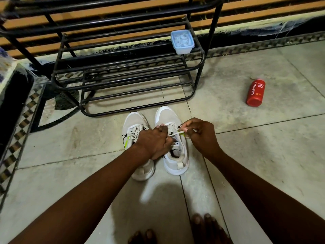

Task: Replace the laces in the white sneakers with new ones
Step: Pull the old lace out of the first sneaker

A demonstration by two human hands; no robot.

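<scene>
A pale tiled floor (246, 147) fills the view, edged at left and along the back by a checkered border strip. A black metal shoe rack (126, 67) stands on the floor against a wall of orange and dark slats. On the rack's top right corner sits a small clear blue-lidded box (182, 41) with white stuff inside. A red bottle (255, 92) lies on its side on the floor, well apart to the right.

Just in front of the rack, two white sneakers stand side by side, toes toward the rack. The left sneaker (134, 124) is laced with white lace and shows a yellow-green mark on its side; its heel is partly hidden behind the left arm. The right sneaker (175, 155) has its tongue up and its opening showing.

Both arms reach forward over the right sneaker. The left hand (154, 141) is curled, knuckles up, over the sneaker's throat, and its fingers pinch a lace (177, 133) there. The right hand (200, 133) is curled too, its fingertips gripping the other part of the same lace, which runs taut between the two hands above the eyelets. Which eyelet the lace passes through cannot be made out.

Bare toes (202, 224) show at the bottom edge.
</scene>
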